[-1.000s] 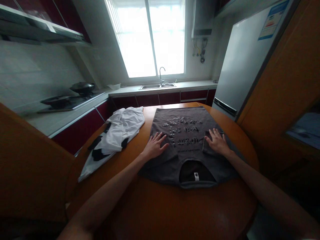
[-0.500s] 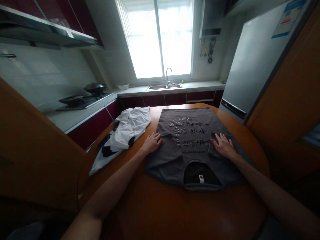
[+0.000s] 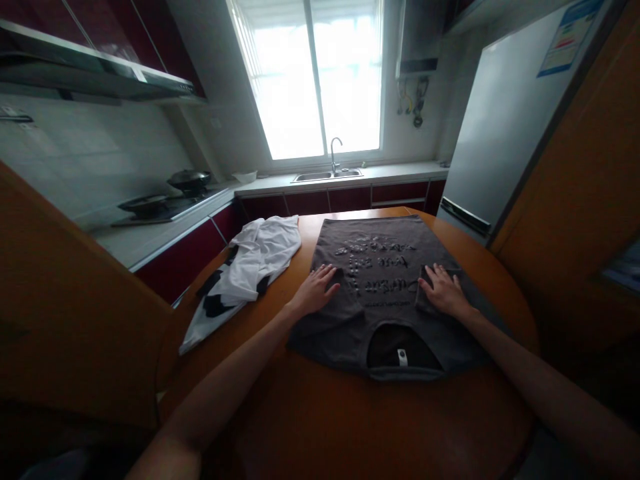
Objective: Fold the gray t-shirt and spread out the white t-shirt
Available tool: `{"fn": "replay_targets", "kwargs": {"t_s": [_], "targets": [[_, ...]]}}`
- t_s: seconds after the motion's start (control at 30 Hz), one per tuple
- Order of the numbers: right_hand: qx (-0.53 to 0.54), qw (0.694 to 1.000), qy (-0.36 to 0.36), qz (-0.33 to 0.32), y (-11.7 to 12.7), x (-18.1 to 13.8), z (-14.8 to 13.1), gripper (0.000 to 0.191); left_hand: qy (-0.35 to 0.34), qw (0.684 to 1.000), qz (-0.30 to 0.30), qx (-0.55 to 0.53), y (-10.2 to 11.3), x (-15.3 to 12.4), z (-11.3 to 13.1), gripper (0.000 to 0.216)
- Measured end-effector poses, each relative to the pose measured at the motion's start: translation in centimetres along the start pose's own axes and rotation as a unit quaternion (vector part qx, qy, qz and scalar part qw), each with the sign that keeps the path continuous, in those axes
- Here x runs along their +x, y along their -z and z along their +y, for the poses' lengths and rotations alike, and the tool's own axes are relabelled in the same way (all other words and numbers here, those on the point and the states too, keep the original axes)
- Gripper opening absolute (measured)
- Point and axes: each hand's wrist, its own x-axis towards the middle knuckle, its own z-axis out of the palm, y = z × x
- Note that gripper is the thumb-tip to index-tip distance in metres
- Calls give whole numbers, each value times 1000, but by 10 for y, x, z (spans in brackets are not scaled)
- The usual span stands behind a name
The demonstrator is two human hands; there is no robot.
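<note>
While my left hand and right hand press flat, fingers spread, the grey shirt lies under both (collar nearest me), white shirt beyond my left.

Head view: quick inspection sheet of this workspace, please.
Surface: round wooden table, glossy.
Job's things: grey T-shirt spread flat, print up, collar nearest the camera.
Clutter: white and black garment crumpled at the table's left edge.
Grippers: left hand and right hand, both flat and open on the shirt.
Cables: nothing seen.
Surroundings: sink under window, stove left, fridge right.
</note>
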Motion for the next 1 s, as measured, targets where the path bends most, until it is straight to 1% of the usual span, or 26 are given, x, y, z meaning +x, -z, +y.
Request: {"fn": "replay_targets", "kwargs": {"t_s": [0.1,0.2,0.33,0.5,0.57,0.67,0.7,0.77,0.9,0.93,1.0], "targets": [[-15,999,0,-40,-1,-1,-1,71,24,998,-52,5,-9,-2,8,71],[-19,999,-3,-48,-1,-1,-1,71,34,996,-79,13,-14,-4,8,72],[-13,999,-5,-47,0,-1,-2,71,26,997,-72,16,-10,-4,8,72],[-9,1000,-6,-27,1,-2,-3,72,5,1000,-23,21,-7,-2,10,71],[-7,999,-8,-38,1,-2,-4,74,9,999,-32,21,-9,-2,10,71],[1,999,-11,-49,2,-2,-5,74,20,997,-70,16,-13,-3,8,74],[6,999,-10,-47,3,-2,-5,74,20,997,-75,15,-13,-3,7,74],[15,999,-12,-31,5,-1,-5,74,15,998,-65,12,-12,-3,7,73],[17,998,-46,28,11,3,2,74,0,1000,-27,6,-9,0,9,73],[14,998,-62,31,12,4,4,75,-2,1000,-26,6,-9,1,10,74],[8,996,-90,8,13,6,8,78,1,999,-45,7,-10,2,11,76]]}}
